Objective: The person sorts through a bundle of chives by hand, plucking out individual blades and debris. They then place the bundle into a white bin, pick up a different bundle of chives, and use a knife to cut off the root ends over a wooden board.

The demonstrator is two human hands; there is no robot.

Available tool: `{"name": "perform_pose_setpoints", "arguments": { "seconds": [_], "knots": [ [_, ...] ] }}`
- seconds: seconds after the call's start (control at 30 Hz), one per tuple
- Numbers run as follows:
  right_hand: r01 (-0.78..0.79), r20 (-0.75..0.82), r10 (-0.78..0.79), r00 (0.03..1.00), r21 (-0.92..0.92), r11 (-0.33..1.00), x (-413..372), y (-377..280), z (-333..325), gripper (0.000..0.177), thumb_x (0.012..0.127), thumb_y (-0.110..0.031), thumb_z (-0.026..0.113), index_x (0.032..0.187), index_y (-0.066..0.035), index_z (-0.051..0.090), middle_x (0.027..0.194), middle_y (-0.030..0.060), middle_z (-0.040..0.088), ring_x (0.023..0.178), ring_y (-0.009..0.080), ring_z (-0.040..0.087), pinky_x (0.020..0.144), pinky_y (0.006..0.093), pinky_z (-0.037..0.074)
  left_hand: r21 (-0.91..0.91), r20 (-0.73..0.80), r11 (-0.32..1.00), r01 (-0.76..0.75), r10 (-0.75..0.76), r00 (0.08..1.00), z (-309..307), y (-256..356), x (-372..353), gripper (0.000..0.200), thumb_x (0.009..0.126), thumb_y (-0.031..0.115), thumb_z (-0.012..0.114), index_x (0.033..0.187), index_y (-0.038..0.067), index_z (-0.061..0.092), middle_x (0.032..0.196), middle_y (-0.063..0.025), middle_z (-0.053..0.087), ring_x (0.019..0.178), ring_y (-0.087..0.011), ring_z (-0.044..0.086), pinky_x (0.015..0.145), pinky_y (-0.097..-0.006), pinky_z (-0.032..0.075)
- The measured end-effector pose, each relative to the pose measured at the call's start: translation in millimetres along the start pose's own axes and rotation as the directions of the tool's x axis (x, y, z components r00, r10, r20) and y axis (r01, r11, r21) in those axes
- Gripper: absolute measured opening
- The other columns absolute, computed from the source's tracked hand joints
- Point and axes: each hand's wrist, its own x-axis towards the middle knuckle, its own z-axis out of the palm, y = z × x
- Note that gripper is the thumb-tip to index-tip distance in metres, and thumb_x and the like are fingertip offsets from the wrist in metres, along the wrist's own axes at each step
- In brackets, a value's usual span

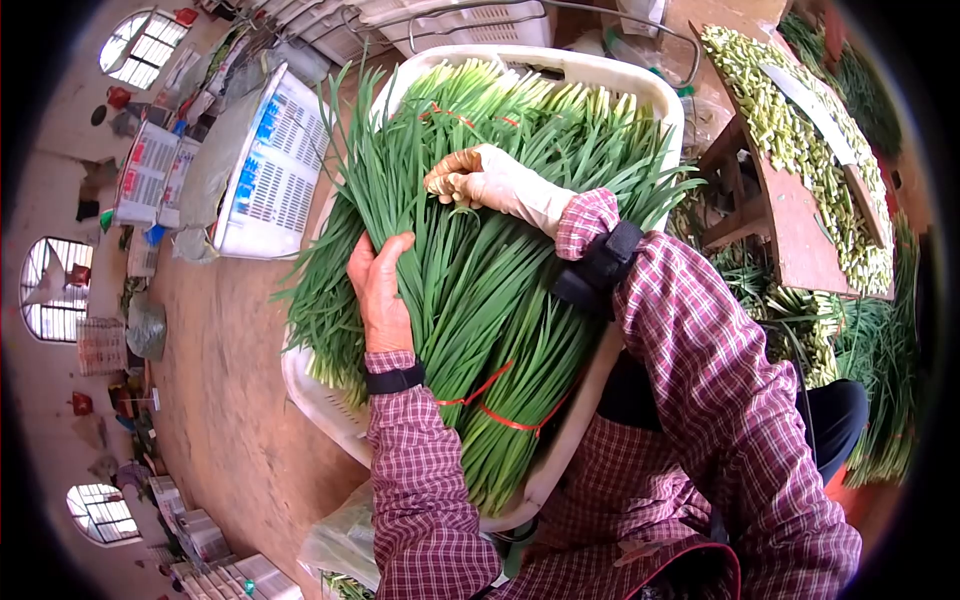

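Observation:
Bundles of green garlic chives (450,270) fill a white plastic crate (665,110). Low on the left side of the leaves is my left hand (382,295), bare, its thumb and fingers closed around part of a bunch. Its fingertips are partly hidden among the leaves. My right hand (490,185), in a pale glove with stained fingers, is bent inward over the middle of the chives. Its fingers are curled together at the leaves, and what they pinch is hidden. Red ties (510,420) circle the bundles nearest me; pale cut stems line the far side.
On the right, a wooden board (800,230) carries chopped pale stems and a long-bladed knife (810,105). More chives (880,380) lie on the floor there. White crates (275,165) stand at the left, and a metal rod frame (480,30) runs behind my crate.

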Motion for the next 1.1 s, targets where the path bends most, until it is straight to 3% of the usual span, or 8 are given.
{"name": "perform_pose_setpoints", "arguments": {
  "seconds": [0.53,0.67,0.87,0.93,0.97,1.03,1.07,1.1],
  "knots": [
    [0.047,-0.048,-0.053,0.997,-0.114,0.992,0,5,12,0.016,0.089,-0.004,0.052,0.097,0.002,0.065,0.093,0.0051,0.067,0.076,0.0104,0.059,0.069,0.0253,0.052,0.024,-0.005,1.0,0.001,-0.001,1.0,-2,-3,3,0.037,0.077,-0.001,0.065,0.113,-0.001,0.063,0.104,-0.003,0.065,0.09,-0.0137,0.06,0.084,-0.0276,0.046],
    [0.253,-0.465,-0.146,0.873,0.175,0.952,5,-11,-3,0.016,0.092,-0.009,0.055,0.093,0.001,0.067,0.076,0.0015,0.063,0.063,0.0082,0.055,0.06,0.0232,0.048,0.062,-0.005,0.997,-0.044,0.044,0.999,-2,-4,3,0.036,0.077,0.0,0.065,0.113,-0.003,0.063,0.104,-0.0039,0.066,0.09,-0.0143,0.06,0.085,-0.0281,0.046],
    [0.254,-0.274,-0.367,0.889,-0.371,0.893,-121,-126,-53,0.024,0.097,-0.024,0.055,0.107,-0.004,0.065,0.081,-0.0029,0.061,0.073,0.0043,0.055,0.066,0.0189,0.042,0.215,0.13,0.967,-0.137,0.11,0.985,9,0,-2,0.053,0.078,0.013,0.075,0.125,-0.006,0.055,0.111,-0.0112,0.063,0.101,-0.0206,0.059,0.094,-0.0328,0.044],
    [0.131,-0.144,-0.236,0.961,-0.516,0.846,-183,-151,-72,0.022,0.096,-0.017,0.051,0.106,-0.002,0.064,0.08,-0.0029,0.061,0.068,0.005,0.054,0.062,0.0183,0.041,0.712,0.151,0.575,-0.403,0.435,0.888,23,6,-14,0.082,0.074,0.026,0.082,0.137,-0.007,0.041,0.129,-0.0216,0.051,0.12,-0.0311,0.049,0.104,-0.0406,0.037],
    [0.02,-0.097,-0.11,0.989,-0.651,0.759,-214,-167,-77,0.02,0.093,-0.009,0.05,0.104,-0.001,0.065,0.077,-0.0013,0.062,0.064,0.0054,0.054,0.057,0.0209,0.043,0.748,0.222,0.521,-0.412,0.389,0.894,36,20,-28,0.103,0.068,0.035,0.086,0.143,-0.007,0.029,0.141,-0.0281,0.036,0.131,-0.0392,0.035,0.11,-0.0464,0.028],
    [-0.254,-0.15,0.218,0.964,-0.752,0.609,-269,-176,-85,0.031,0.086,0.002,0.052,0.114,0.001,0.065,0.082,0.0058,0.068,0.06,0.0092,0.06,0.054,0.0253,0.048,0.802,0.428,0.241,-0.547,0.407,0.807,59,24,-45,0.109,0.065,0.039,0.086,0.145,-0.004,0.027,0.142,-0.0281,0.035,0.133,-0.0405,0.033,0.11,-0.049,0.028],
    [-0.043,0.022,0.114,0.993,-0.842,0.538,-292,-163,-98,0.039,0.085,0.0,0.057,0.124,-0.001,0.06,0.089,0.0108,0.07,0.062,0.013,0.065,0.058,0.0261,0.052,0.798,0.517,0.106,-0.594,0.388,0.763,71,21,-54,0.11,0.064,0.04,0.086,0.146,-0.003,0.027,0.142,-0.0283,0.035,0.134,-0.0404,0.033,0.111,-0.0482,0.027],
    [-0.249,-0.183,0.188,0.965,-0.867,0.432,-312,-160,-91,0.042,0.089,-0.021,0.066,0.128,-0.007,0.058,0.095,0.0128,0.071,0.082,0.0233,0.069,0.072,0.0328,0.055,0.804,0.543,0.038,-0.593,0.358,0.759,83,12,-62,0.11,0.063,0.04,0.086,0.146,-0.002,0.027,0.143,-0.0283,0.034,0.134,-0.0408,0.032,0.111,-0.0485,0.028]
  ]
}}
